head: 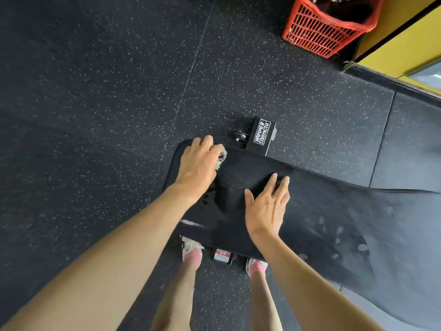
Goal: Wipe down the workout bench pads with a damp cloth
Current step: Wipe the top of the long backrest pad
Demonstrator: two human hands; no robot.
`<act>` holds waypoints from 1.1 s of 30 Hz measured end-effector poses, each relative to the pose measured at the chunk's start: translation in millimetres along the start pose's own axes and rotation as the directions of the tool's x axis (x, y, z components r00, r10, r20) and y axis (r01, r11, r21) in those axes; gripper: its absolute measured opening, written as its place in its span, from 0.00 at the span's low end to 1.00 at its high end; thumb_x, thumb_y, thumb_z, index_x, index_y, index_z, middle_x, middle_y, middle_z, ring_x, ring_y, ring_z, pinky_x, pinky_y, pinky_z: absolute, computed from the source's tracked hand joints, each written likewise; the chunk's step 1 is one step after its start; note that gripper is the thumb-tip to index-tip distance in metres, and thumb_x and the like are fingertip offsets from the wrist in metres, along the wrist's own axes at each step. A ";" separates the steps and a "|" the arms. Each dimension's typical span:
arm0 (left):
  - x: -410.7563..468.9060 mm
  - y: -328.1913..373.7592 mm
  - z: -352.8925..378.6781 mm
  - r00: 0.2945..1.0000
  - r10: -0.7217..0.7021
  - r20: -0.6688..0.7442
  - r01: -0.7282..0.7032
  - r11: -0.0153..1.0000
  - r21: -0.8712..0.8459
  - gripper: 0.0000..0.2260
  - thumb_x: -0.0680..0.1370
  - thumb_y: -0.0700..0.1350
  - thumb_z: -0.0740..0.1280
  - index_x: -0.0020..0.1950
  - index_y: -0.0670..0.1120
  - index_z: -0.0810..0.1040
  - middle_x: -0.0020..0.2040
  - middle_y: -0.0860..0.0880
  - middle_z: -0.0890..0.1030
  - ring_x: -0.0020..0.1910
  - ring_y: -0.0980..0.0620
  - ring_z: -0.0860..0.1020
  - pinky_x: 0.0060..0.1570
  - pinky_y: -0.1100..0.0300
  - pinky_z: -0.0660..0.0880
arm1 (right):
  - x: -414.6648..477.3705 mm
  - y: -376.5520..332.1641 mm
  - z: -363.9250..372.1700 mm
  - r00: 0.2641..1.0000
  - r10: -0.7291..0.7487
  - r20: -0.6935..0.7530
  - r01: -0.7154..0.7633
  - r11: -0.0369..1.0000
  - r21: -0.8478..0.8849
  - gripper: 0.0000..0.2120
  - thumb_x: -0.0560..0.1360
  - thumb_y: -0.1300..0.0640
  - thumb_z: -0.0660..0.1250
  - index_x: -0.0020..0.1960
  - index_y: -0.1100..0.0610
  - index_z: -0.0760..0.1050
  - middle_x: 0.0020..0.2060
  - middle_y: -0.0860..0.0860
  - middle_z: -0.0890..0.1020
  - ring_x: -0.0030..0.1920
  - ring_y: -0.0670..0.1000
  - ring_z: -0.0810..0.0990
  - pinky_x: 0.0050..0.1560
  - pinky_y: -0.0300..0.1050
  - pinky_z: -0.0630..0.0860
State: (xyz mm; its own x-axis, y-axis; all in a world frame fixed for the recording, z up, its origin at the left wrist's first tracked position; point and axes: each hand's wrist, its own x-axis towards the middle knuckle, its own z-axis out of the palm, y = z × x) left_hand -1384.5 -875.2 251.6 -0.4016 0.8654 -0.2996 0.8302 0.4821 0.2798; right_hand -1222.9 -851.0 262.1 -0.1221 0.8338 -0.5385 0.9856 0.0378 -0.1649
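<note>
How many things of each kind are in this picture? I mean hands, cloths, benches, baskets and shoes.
hands: 2 (left hand, right hand)
cloth: 1
bench: 1
red basket: 1
shoes: 2 (left shoe, right shoe)
total: 7

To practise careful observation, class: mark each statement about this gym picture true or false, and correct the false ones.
1. The left hand holds the cloth on the bench pad. True.
2. The right hand grips a spray bottle. False: it lies flat and open on the pad, holding nothing.
3. The red basket stands on the bench pad. False: it stands on the floor, away from the bench.
4. The label on the bench frame reads Hammer Strength. True.
</note>
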 end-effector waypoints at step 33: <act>-2.0 -55.4 -12.8 0.997 0.035 -0.073 -0.040 0.997 -0.070 0.20 0.67 0.24 0.65 0.54 0.41 0.80 0.48 0.45 0.74 0.48 0.44 0.67 0.43 0.56 0.65 | -2.8 -28.6 18.6 0.998 -0.057 -0.019 0.055 0.996 -0.075 0.34 0.82 0.46 0.54 0.78 0.60 0.41 0.77 0.60 0.43 0.76 0.58 0.48 0.76 0.50 0.48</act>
State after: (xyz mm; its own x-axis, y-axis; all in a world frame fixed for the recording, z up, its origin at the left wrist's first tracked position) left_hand -1434.7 -902.0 248.4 -0.4000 0.8893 -0.2219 0.8165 0.4557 0.3545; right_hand -1252.9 -864.7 253.0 -0.1757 0.8405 -0.5125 0.9833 0.1249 -0.1324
